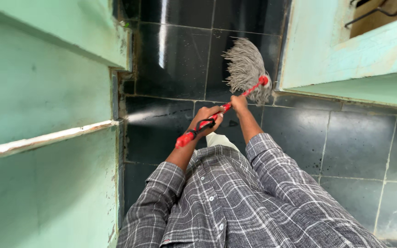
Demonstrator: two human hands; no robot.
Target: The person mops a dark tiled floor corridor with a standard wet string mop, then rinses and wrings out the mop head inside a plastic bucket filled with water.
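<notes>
Both my hands grip a red mop handle (221, 110) that slants from lower left to upper right. My left hand (206, 118) holds the near end by its black loop. Further along the stick is my right hand (239, 104), closer to the head. The grey string mop head (246, 69) rests on the wet black floor tiles (175, 59), next to the corner of a pale green wall (313, 41). Grey checked shirt sleeves cover my arms to the elbows.
Pale green walls (42, 92) with a chipped ledge stand on the left, forming a narrow passage. A window with a dark metal bar (373, 14) sits at the upper right. Dark tiled floor (359, 147) spreads to the right.
</notes>
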